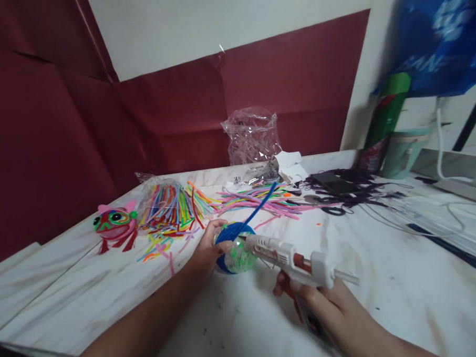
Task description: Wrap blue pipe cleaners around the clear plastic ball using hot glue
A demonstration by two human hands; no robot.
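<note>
My left hand [211, 243] is closed on the left side of a round craft piece [240, 256], which is partly wrapped in blue pipe cleaner and partly clear with green bits. A blue pipe cleaner strand [260, 205] sticks up from it toward the upper right. Wrapped round the handle of a white glue gun [283, 255] is my right hand [314, 301]. The gun's nozzle points left at the craft piece, close to the blue strand; whether it touches is too small to tell. A glue stick [347, 277] juts from the gun's back.
A pink animal-face craft [114, 226] stands at the left. Behind my hands lie bagged pipe cleaners [168, 205], loose ones [258, 201], and a clear plastic bag [252, 138]. Dark purple strands [364, 186], a phone [335, 185], scissors [332, 210] and a green cup [402, 153] are at the right.
</note>
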